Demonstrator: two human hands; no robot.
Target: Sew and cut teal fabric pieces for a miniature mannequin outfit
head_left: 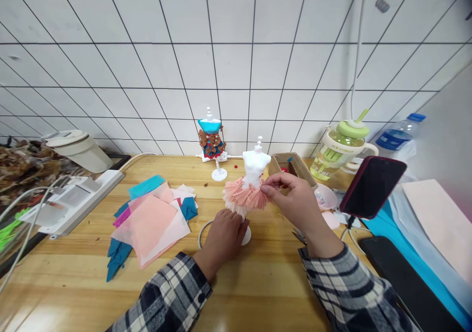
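Dress form [256, 162], gap toward paper pile [155, 224]

Small white dress-form mannequin [256, 163] in a ruffled peach skirt [246, 194].
The mannequin is armless, with a smooth bare white torso and a neck topped by a stacked, knobbed finial [259, 141]; it stands near the middle of the desk [273, 283], roughly upright, its top leaning slightly to the right in the view. The skirt circles it below the waist, flaring well out past the torso in gathered, overlapping folds, peach above, with a paler, cream-toned fringe [236, 208] showing along the lower left. Its right edge is partly covered by fingers [268, 189]. Below, the round white base [247, 236] is only partly visible, and most of the stem is hidden.
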